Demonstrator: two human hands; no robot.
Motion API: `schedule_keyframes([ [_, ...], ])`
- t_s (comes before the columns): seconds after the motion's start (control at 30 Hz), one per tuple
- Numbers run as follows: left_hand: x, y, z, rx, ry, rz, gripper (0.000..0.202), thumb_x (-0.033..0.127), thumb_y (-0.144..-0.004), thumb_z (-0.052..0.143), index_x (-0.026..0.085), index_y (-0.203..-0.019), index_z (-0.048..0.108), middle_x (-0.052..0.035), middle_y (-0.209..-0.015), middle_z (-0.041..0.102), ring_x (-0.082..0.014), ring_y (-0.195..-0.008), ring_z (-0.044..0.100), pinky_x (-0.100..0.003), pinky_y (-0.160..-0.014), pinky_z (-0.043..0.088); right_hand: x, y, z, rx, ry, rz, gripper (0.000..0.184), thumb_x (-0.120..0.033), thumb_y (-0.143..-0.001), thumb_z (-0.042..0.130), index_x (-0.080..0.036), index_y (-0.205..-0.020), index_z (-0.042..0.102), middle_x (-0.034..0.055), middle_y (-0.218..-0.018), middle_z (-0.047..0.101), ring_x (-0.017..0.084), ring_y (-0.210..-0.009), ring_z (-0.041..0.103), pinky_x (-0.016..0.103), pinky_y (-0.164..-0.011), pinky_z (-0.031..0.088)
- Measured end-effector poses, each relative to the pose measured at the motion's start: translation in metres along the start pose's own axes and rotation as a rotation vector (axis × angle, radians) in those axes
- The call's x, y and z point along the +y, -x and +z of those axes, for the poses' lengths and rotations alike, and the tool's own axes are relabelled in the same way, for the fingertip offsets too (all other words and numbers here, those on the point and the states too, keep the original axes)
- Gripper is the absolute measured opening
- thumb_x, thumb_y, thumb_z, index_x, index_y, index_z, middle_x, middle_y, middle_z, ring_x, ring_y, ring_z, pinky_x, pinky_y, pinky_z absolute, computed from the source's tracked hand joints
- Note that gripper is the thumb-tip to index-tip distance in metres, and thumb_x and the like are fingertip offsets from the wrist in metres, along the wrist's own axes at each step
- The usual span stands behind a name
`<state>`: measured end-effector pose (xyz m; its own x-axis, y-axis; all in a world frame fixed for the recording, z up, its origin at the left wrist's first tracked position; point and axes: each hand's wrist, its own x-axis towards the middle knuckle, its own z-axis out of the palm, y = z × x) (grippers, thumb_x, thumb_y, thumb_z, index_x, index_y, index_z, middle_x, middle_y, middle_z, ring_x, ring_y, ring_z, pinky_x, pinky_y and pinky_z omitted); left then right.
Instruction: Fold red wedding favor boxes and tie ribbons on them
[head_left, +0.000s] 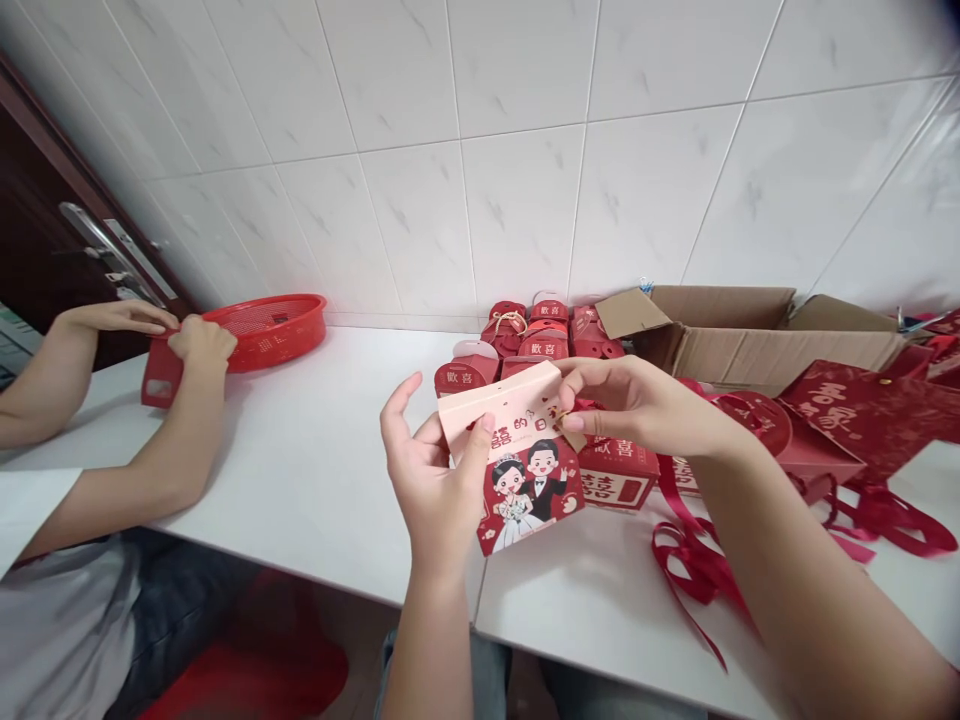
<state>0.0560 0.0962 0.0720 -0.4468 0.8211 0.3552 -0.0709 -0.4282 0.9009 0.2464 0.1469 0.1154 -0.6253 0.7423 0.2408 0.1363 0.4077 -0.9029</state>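
Note:
Raised above the table, a red and cream paper gift box [530, 495] carries a cartoon bride and groom and Chinese lettering. My left hand [442, 475] grips it from the left, thumb across the cream front and index finger sticking up. At the box's upper right edge, my right hand [626, 405] pinches what looks like a thin tan cord; the fingers partly hide it. Behind the held box stand several finished-looking red gift boxes [545, 345], one tied with a pale cord. Another red box [619, 465] is just below my right hand.
An open cardboard carton [787, 350] stands against the tiled wall. Right of me lie a large red box [862, 410] and loose red ribbon [701, 565]. At left, a co-worker's hands [199, 345] handle a red box [161, 370] beside a red plastic basket [300, 335].

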Motion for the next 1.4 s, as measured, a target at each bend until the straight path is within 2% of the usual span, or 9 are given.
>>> schedule_keyframes([
  [0.07, 0.002, 0.002, 0.002, 0.020, -0.007, 0.032, 0.077, 0.025, -0.073, 0.079, 0.025, -0.137, 0.035, -0.0058, -0.089, 0.076, -0.0233, -0.085, 0.074, -0.035, -0.079, 0.060, 0.003, -0.002, 0.004, -0.011, -0.098, 0.005, 0.019, -0.034, -0.084, 0.068, -0.017, -0.083, 0.058, 0.0058, -0.098, 0.065, 0.014, -0.078, 0.059, 0.030, -0.071, 0.051],
  [0.23, -0.004, -0.001, -0.001, 0.019, -0.083, 0.109, 0.077, 0.028, -0.077, 0.076, 0.025, -0.141, 0.034, -0.0047, -0.089, 0.075, -0.0222, -0.085, 0.073, -0.033, -0.078, 0.059, 0.007, -0.005, 0.006, 0.010, -0.059, -0.005, 0.023, -0.036, -0.080, 0.071, -0.016, -0.083, 0.059, 0.0066, -0.097, 0.064, 0.014, -0.077, 0.056, 0.029, -0.069, 0.050],
  [0.33, -0.010, -0.007, -0.009, -0.027, -0.191, 0.091, 0.045, 0.032, -0.076, 0.075, 0.020, -0.116, 0.058, -0.0077, -0.096, 0.074, -0.0217, -0.088, 0.071, -0.029, -0.076, 0.057, 0.008, -0.006, 0.005, -0.006, -0.011, -0.002, 0.021, -0.036, -0.081, 0.070, -0.017, -0.083, 0.062, 0.0041, -0.093, 0.065, 0.014, -0.077, 0.057, 0.029, -0.071, 0.048],
  [0.43, -0.014, -0.014, -0.020, -0.110, -0.299, 0.034, 0.026, 0.033, -0.076, 0.075, 0.018, -0.093, 0.062, -0.0069, -0.089, 0.072, -0.0187, -0.080, 0.069, -0.025, -0.069, 0.053, 0.012, -0.008, 0.004, -0.066, 0.048, -0.013, 0.015, -0.033, -0.083, 0.067, -0.018, -0.084, 0.063, 0.0016, -0.087, 0.066, 0.015, -0.078, 0.060, 0.030, -0.076, 0.049],
  [0.7, -0.027, -0.028, -0.034, -0.296, -0.324, -0.176, 0.023, 0.034, -0.077, 0.072, 0.020, -0.089, 0.058, 0.0009, -0.073, 0.064, -0.0134, -0.065, 0.059, -0.022, -0.058, 0.045, 0.015, -0.010, 0.011, -0.163, 0.228, 0.062, 0.006, -0.024, -0.080, 0.065, -0.019, -0.084, 0.068, 0.0033, -0.093, 0.069, 0.019, -0.090, 0.064, 0.031, -0.084, 0.049],
  [1.0, -0.029, -0.029, -0.034, -0.269, -0.430, -0.163, 0.024, 0.039, -0.076, 0.070, 0.020, -0.087, 0.061, -0.0034, -0.087, 0.065, -0.0161, -0.071, 0.062, -0.025, -0.062, 0.048, 0.011, -0.009, 0.015, -0.113, 0.224, 0.098, 0.005, -0.023, -0.082, 0.064, -0.019, -0.082, 0.067, 0.0021, -0.089, 0.068, 0.018, -0.084, 0.064, 0.030, -0.080, 0.050],
  [1.17, -0.031, -0.028, -0.027, -0.274, -0.296, -0.166, 0.026, 0.039, -0.077, 0.069, 0.020, -0.075, 0.052, 0.0021, -0.067, 0.062, -0.0141, -0.061, 0.057, -0.023, -0.056, 0.044, 0.010, -0.009, 0.016, 0.081, 0.269, 0.028, 0.004, -0.023, -0.081, 0.069, -0.019, -0.081, 0.069, 0.0055, -0.108, 0.068, 0.023, -0.109, 0.062, 0.036, -0.094, 0.047],
  [1.27, -0.027, -0.022, -0.022, -0.246, -0.303, -0.101, 0.026, 0.038, -0.078, 0.070, 0.020, -0.073, 0.051, 0.0034, -0.063, 0.060, -0.0130, -0.058, 0.055, -0.022, -0.054, 0.041, 0.011, -0.010, 0.019, 0.116, 0.264, -0.053, 0.003, -0.023, -0.080, 0.071, -0.020, -0.080, 0.071, 0.0075, -0.128, 0.060, 0.025, -0.136, 0.042, 0.039, -0.106, 0.040],
  [1.4, -0.013, -0.010, -0.015, -0.260, -0.341, -0.048, 0.025, 0.038, -0.079, 0.069, 0.020, -0.073, 0.053, 0.0041, -0.060, 0.058, -0.0111, -0.053, 0.050, -0.021, -0.050, 0.038, 0.010, -0.011, 0.023, 0.105, 0.260, -0.095, 0.003, -0.019, -0.082, 0.070, -0.021, -0.080, 0.071, 0.0081, -0.106, 0.069, 0.021, -0.145, 0.029, 0.037, -0.106, 0.040],
])
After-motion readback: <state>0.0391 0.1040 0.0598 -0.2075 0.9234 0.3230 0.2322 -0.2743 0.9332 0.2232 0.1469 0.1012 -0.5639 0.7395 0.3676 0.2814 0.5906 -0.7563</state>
